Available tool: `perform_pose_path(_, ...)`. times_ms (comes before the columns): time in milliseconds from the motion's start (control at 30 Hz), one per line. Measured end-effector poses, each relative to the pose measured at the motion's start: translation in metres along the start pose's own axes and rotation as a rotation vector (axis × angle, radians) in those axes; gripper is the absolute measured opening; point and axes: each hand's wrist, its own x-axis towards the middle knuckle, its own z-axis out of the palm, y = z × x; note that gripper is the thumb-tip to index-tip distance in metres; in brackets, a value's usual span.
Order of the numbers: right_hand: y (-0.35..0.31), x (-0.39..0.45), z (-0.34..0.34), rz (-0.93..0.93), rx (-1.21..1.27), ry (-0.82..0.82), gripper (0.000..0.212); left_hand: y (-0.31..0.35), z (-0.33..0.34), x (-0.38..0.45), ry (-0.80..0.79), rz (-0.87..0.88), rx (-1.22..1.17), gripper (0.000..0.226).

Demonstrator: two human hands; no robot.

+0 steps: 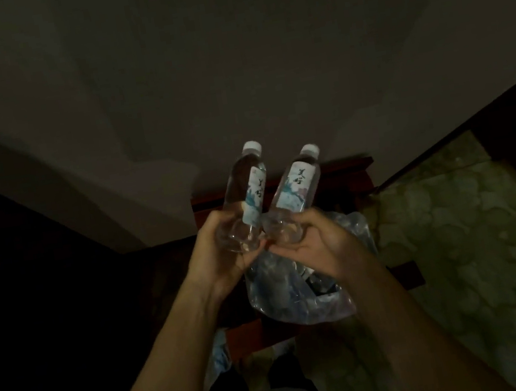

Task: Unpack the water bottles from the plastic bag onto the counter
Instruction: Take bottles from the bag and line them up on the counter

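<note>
Dim room, seen from above. Nearest, two bare forearms reaching forward from the lower edge. Below them, a clear plastic bag (294,294), crumpled and open, resting on a reddish-brown wooden worktop (342,178) of which only edges show; something dark inside the bag, too dim to tell. To the right, a bed (465,230) with a green patterned cover, just beside the worktop.

Above the bag, both hands raised and side by side, nearly touching. Left hand (221,251) closed around the base of the left bottle (244,194); right hand (314,237) closed around the base of the right bottle (296,189). Both bottles clear, full of water, capped in white, wrapped in pale labels with blue-green print and dark characters. Both held clear of the bag and of the worktop, tilted away from the camera with caps pointing up and forward, bases close together, caps a little apart.

Beyond the bottles, the far edge of the worktop against a plain grey wall (229,64). Dark panels at far left and far right, detail lost in shadow.
</note>
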Motion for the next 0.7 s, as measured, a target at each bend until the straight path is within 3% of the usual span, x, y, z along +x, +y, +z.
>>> perform_pose_path(100,0.002,-0.006,0.013,-0.104,-0.071,-0.112,0.044,0.013,-0.002,-0.013,-0.055,0.101,0.243,0.035)
perform_pose_path(233,0.002,-0.020,0.032,-0.198,-0.246,-0.077,0.054,0.027,0.000,-0.030,-0.104,0.213,0.402,0.047)
perform_pose_path(367,0.005,-0.032,0.059,-0.248,-0.363,-0.121,0.069,0.034,0.007,-0.046,-0.044,0.307,0.481,0.056)
perform_pose_path(500,0.008,-0.039,0.086,-0.281,-0.342,-0.116,0.069,0.037,0.017,-0.072,0.043,0.424,0.501,0.058)
perform_pose_path(700,0.020,-0.066,0.106,-0.368,-0.344,-0.173,0.068,0.046,0.037,-0.132,0.082,0.643,0.683,0.044)
